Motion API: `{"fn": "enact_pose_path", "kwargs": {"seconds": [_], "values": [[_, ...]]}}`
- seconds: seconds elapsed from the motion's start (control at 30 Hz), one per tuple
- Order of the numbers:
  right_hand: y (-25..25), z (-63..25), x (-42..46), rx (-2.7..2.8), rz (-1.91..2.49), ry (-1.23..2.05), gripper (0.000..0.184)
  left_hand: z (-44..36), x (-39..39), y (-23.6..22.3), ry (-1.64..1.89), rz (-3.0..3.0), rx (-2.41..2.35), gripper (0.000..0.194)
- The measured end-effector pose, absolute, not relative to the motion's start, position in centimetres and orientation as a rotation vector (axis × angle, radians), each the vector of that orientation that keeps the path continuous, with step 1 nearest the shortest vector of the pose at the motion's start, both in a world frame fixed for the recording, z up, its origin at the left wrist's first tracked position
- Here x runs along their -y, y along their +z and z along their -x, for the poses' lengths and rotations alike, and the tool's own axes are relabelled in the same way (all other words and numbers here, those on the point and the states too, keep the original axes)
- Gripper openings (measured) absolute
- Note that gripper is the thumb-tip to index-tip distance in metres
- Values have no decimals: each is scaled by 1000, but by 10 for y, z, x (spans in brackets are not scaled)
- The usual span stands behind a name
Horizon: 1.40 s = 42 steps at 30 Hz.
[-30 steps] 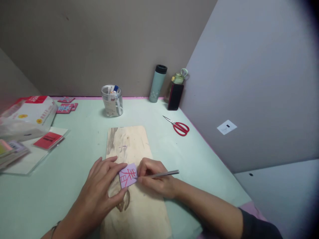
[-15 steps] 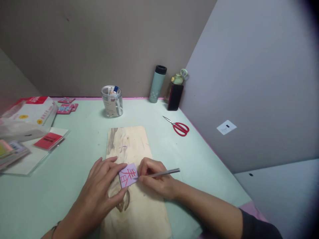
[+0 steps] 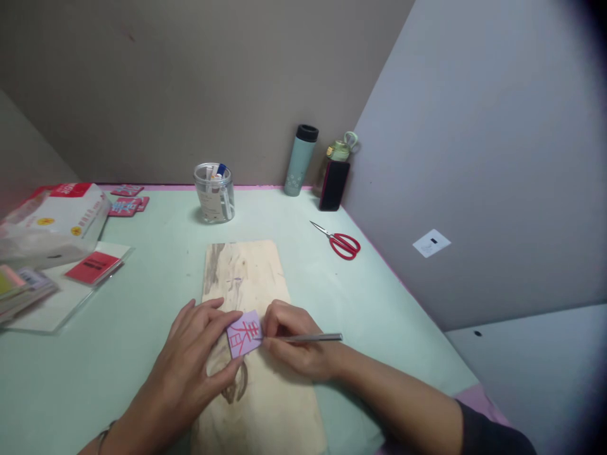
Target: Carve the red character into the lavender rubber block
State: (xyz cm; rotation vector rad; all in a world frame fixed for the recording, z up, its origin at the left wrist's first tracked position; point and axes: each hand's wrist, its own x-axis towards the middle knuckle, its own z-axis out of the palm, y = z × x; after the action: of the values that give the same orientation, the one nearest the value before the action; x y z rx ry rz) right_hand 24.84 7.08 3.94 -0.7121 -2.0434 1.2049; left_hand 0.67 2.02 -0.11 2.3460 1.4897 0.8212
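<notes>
A small purple paper square (image 3: 238,349) with a red hand-drawn character lies tilted on the wooden board (image 3: 256,265). My left hand (image 3: 194,354) holds its left side, thumb at the lower edge and fingers at the upper edge. My right hand (image 3: 296,341) is closed in a pen grip on a slim silver craft knife (image 3: 322,337). The knife's thin tip reaches the right part of the character; its exact contact is too small to make out. The knife's handle points right, almost level.
Red-handled scissors (image 3: 344,245) lie right of the board. Behind stand a clear jar of pens (image 3: 215,202), a teal tumbler (image 3: 301,161), a green-lidded bottle (image 3: 338,150) and a phone (image 3: 334,185). At left are a plastic bag (image 3: 61,221), red packet (image 3: 93,268) and pink character pieces (image 3: 124,206).
The knife's handle end has swung down toward me, from slanting upward to nearly level. My left hand and the paper square stay in place.
</notes>
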Motion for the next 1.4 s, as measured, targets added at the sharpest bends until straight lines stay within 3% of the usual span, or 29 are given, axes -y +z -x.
{"fn": "enact_pose_path", "kwargs": {"seconds": [0.53,0.9,1.4], "values": [[28,-245,-68,2214,480,669,22,-6,-19,2,799,-2352,-1496,45],[26,-247,-67,2089,669,672,19,-4,-18,3,808,-2349,-1509,45],[27,-245,-69,2175,485,736,21,-5,-19,2,793,-2353,-1505,45]]}}
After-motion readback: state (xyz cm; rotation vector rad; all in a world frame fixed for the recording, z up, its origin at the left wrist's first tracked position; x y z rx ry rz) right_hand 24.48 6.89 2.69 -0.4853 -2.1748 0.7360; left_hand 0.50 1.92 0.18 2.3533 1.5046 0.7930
